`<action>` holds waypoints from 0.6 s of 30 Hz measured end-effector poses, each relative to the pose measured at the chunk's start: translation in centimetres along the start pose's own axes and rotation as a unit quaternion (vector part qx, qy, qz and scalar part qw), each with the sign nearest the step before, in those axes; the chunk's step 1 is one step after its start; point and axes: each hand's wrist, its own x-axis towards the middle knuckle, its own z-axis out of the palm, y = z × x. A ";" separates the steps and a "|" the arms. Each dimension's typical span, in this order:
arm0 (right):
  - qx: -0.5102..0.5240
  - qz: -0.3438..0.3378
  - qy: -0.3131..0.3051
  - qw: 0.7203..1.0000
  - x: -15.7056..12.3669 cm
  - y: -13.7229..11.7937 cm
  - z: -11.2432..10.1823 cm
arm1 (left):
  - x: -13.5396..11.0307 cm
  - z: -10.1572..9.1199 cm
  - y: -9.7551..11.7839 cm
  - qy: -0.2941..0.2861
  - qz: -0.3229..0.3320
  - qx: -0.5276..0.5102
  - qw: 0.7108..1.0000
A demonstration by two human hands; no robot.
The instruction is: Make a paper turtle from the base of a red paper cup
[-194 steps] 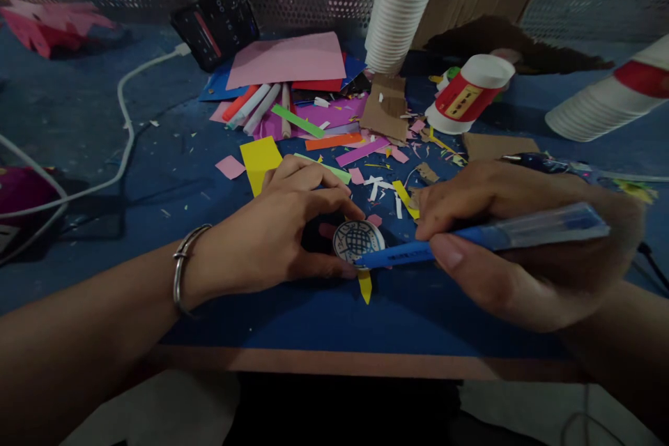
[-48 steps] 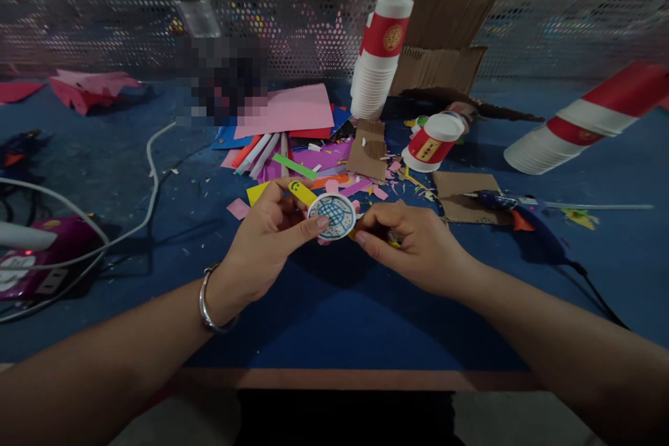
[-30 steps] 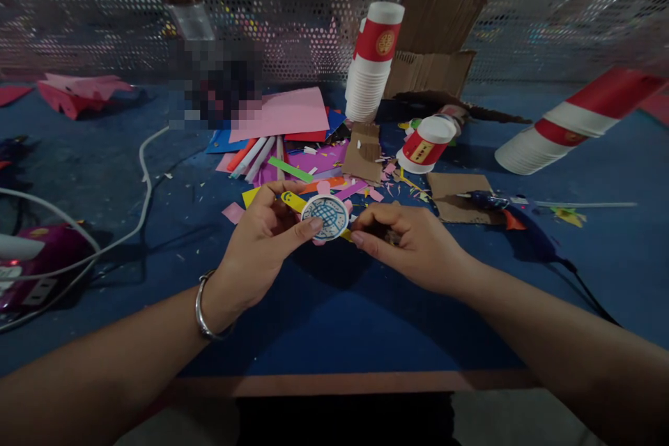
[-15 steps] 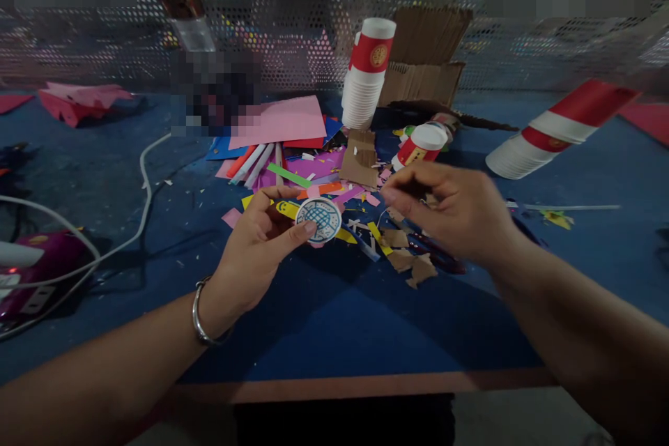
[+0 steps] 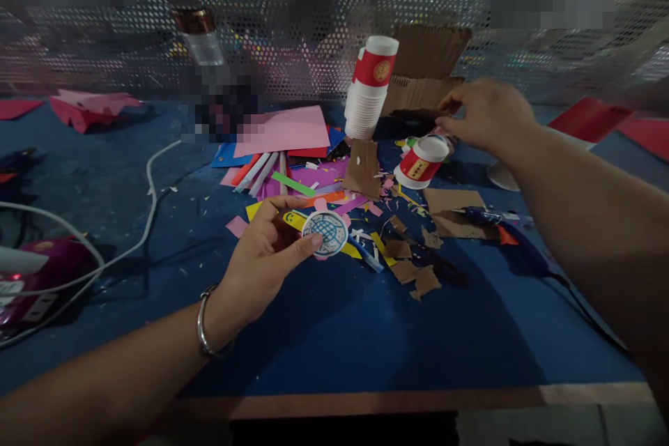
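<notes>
In my left hand (image 5: 261, 254) is a small paper turtle (image 5: 327, 233), pinched between thumb and fingers. Its shell is a round white disc with blue line patterns, the head is yellow with a drawn face, and the legs are pink. My right hand (image 5: 486, 111) reaches out over the table behind a red and white paper cup (image 5: 421, 162). Its fingers are bent together at a small pinkish bundle (image 5: 444, 134), partly hidden by the cup and fingers. Below the right forearm, a blue glue gun (image 5: 478, 216) lies on a cardboard piece (image 5: 454, 196).
A tall stack of paper cups (image 5: 372, 87) stands near torn cardboard (image 5: 431, 52). Coloured paper sheets (image 5: 285, 129), strips and scraps (image 5: 402, 251) cover the middle. A white cable (image 5: 151, 202) runs along the left beside a purple device (image 5: 47, 272). My right arm partly hides a tilted cup stack (image 5: 590, 122).
My right hand has moved away from beside the turtle, up and right to behind the cup. The glue gun and cardboard under it now show. My left hand keeps holding the turtle.
</notes>
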 end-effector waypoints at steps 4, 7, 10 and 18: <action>-0.024 0.029 -0.013 0.999 1.3 -0.3 -1.2 | 0.0 0.0 0.0 0.001 -0.007 0.003 1.000; -0.047 0.054 -0.012 0.997 2.9 -0.5 -2.5 | 0.1 0.0 0.1 -0.002 -0.018 -0.010 1.000; -0.084 0.059 -0.014 0.995 5.2 -0.7 -3.5 | 0.2 0.0 0.1 -0.006 -0.021 -0.018 1.000; -0.006 0.052 0.066 0.996 9.2 -0.9 -2.6 | 0.2 -0.1 0.1 0.003 -0.040 -0.003 0.999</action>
